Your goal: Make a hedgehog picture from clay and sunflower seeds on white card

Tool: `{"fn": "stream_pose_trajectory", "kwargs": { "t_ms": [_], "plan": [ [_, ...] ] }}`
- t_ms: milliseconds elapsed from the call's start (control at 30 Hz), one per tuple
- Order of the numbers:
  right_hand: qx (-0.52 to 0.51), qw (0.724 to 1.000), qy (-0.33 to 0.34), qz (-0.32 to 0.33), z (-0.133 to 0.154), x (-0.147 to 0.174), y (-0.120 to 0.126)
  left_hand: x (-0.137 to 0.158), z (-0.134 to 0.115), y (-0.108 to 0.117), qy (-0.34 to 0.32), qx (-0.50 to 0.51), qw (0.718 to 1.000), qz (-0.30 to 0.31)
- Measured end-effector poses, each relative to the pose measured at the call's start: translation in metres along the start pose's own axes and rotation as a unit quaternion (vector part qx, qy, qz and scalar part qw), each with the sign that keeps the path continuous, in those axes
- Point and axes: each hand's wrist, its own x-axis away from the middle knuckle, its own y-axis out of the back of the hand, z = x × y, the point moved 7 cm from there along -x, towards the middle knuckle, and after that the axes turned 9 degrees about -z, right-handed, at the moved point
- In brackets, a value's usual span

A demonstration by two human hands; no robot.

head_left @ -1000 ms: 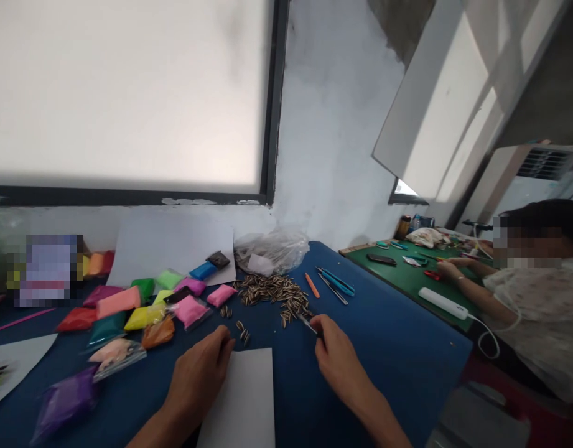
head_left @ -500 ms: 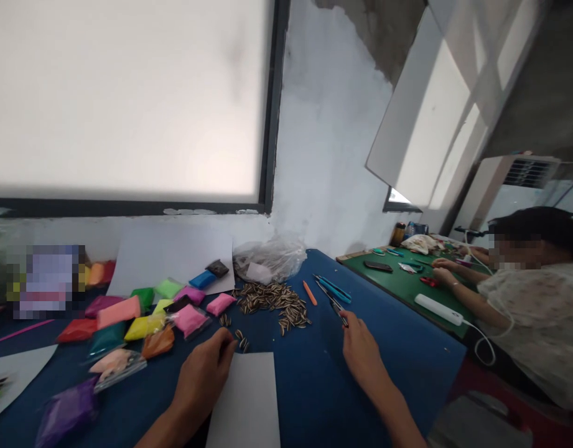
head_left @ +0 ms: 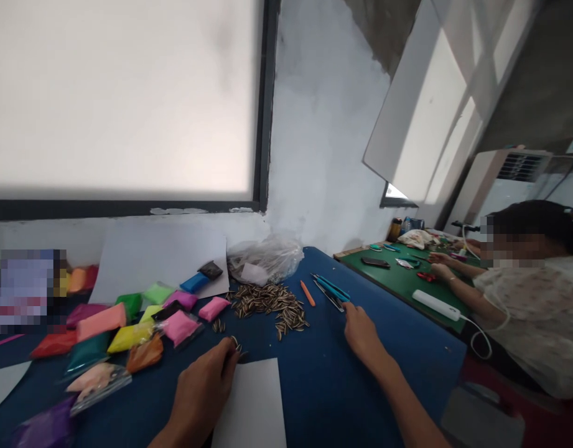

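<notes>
My left hand (head_left: 206,376) is closed at the top left corner of a white sheet of paper (head_left: 253,404). Its fingertips are pressed together at a few striped sunflower seeds (head_left: 237,344), partly covering them; whatever lies in the pinch is hidden. On the blue table, my right hand (head_left: 361,330) has its fingers closed at the near end of silver tweezers (head_left: 330,295). These tweezers lie low beside a blue pair of tweezers (head_left: 333,287). An orange pen-like stick (head_left: 307,293) lies left of them, next to the large heap of sunflower seeds (head_left: 267,303).
Colourful packets of clay (head_left: 132,336) cover the table's left side. Behind the seeds sits a crumpled clear plastic bag (head_left: 267,258), beside a white board (head_left: 155,255) against the wall. At right, another person (head_left: 533,298) works at a green table (head_left: 398,280) bearing a white power strip (head_left: 436,305).
My left hand has moved onto the few loose seeds beside the paper. The near end of the silver tweezers has come down and away from me with my right hand. The view has shifted slightly.
</notes>
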Motion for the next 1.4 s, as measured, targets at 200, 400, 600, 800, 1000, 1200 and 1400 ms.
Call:
{"fn": "stream_pose_trajectory", "kwargs": {
  "t_ms": [200,400,600,800,1000,1200,1400],
  "plan": [
    [-0.034,0.998,0.042,0.021,0.012,0.013,0.002,0.001,-0.001,0.0,0.001,0.006,1.0,0.008],
    [-0.031,0.998,0.052,0.015,0.022,0.015,0.001,0.002,-0.002,0.002,0.0,-0.002,1.0,0.006],
    [-0.005,0.999,0.053,0.009,0.028,0.0,-0.004,0.002,-0.003,0.002,-0.004,-0.004,1.0,0.006],
    [-0.008,0.997,0.078,0.014,0.028,0.006,-0.008,0.001,-0.004,0.001,-0.015,-0.015,1.0,-0.004],
    [0.001,0.997,0.072,-0.01,0.029,0.0,-0.007,0.002,-0.004,0.001,-0.02,-0.013,1.0,-0.006],
    [0.009,0.997,0.077,-0.006,0.034,-0.013,-0.017,0.003,-0.003,0.0,-0.016,-0.021,1.0,0.005],
    [-0.014,0.996,0.092,-0.004,0.026,-0.01,-0.015,0.002,-0.005,0.0,-0.018,-0.022,1.0,0.004]
  ]
}}
